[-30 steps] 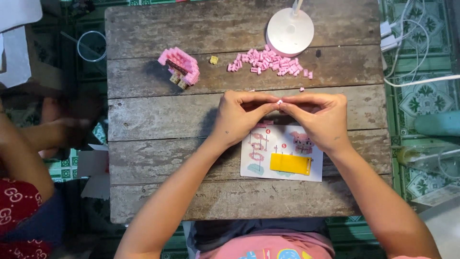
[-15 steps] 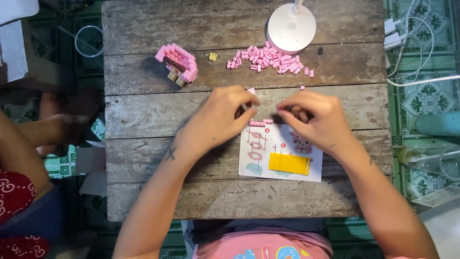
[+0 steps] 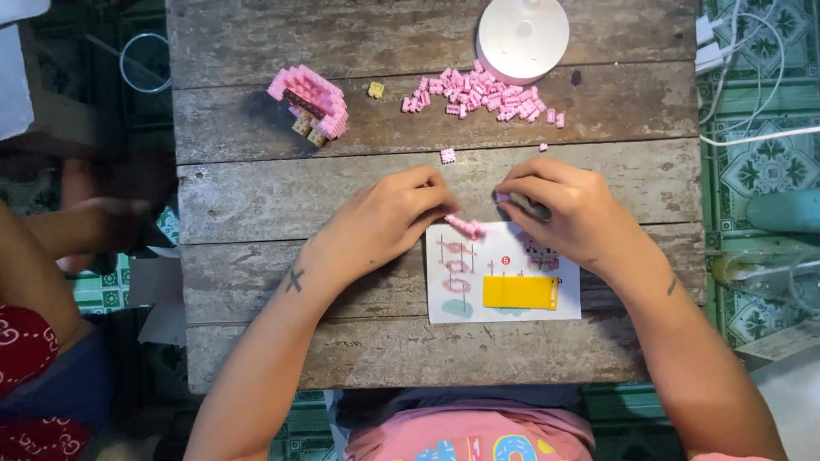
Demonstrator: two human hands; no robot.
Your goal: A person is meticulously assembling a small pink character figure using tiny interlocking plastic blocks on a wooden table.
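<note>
Left hand (image 3: 389, 224): I see it pinching the pink brick strip (image 3: 465, 227)
Strip: over the instruction sheet (image 3: 502, 275), long axis running up-left to down-right
Right hand (image 3: 568, 209): fingers curled, pinching one small pink piece

1 head cam, straight down, near table (image 3: 256, 188)

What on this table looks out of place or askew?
Little stands out. Two pink bricks lie apart from the pink pile, a yellow brick sits alone, and the pink model lies tilted.
</note>
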